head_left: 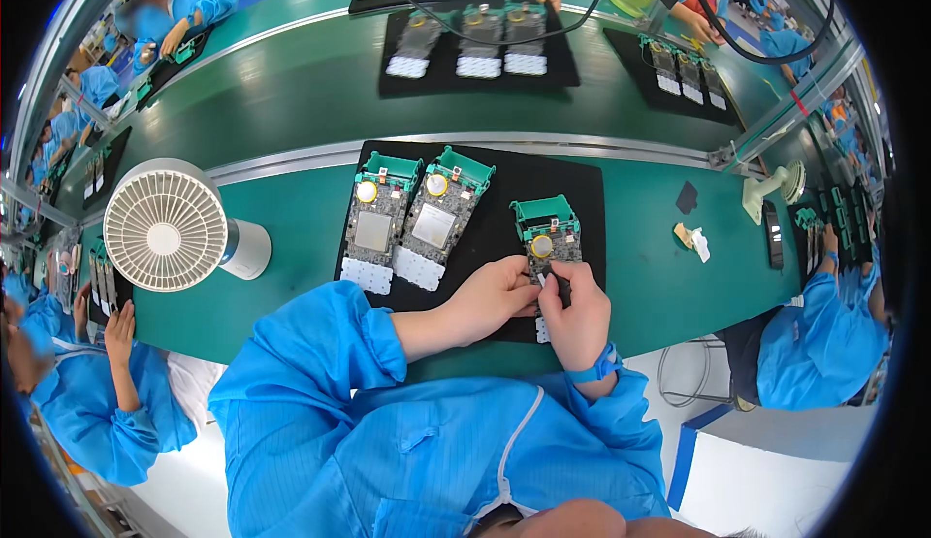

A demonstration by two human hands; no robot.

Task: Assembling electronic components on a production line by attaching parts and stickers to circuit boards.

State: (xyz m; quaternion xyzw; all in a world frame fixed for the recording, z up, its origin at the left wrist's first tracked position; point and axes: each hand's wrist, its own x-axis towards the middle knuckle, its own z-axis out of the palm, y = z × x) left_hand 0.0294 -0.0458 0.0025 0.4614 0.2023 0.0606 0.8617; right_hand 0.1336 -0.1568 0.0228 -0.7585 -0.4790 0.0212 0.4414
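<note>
Both hands are busy at one circuit board [566, 245], at the right part of the black mat [587, 189] on the green worktop [301, 257]; left hand [497, 293] has fingers curled in at the board's left edge, seemingly steadying it, firmness of hold can't tell; right hand [580, 317], blue band [594, 367] at its wrist, has thumb and fingers drawn close together over the board's lower half; whether they pinch a small part or just press, can't tell, fingers hide it; board's top end sits in a green holder [544, 211], round yellow-edged part [542, 246] in place below; white strip [542, 330] shows at the foot; middle covered by the hands. Progress: this board looks mid-step, hands-on, not set aside; two more, the left board [373, 231] and the middle board [433, 224], lie side by side on the mat's left part, untouched, each with green holder, round part, silver plate and white strip on; done or waiting, can't tell, no visible mark separates them; so one in hand, two out of hand, count left unclear. Around: white fan [163, 226] to the left; dark scrap [687, 197], white crumpled scrap [700, 244] and black handset-like thing [772, 234] to the right.
</note>
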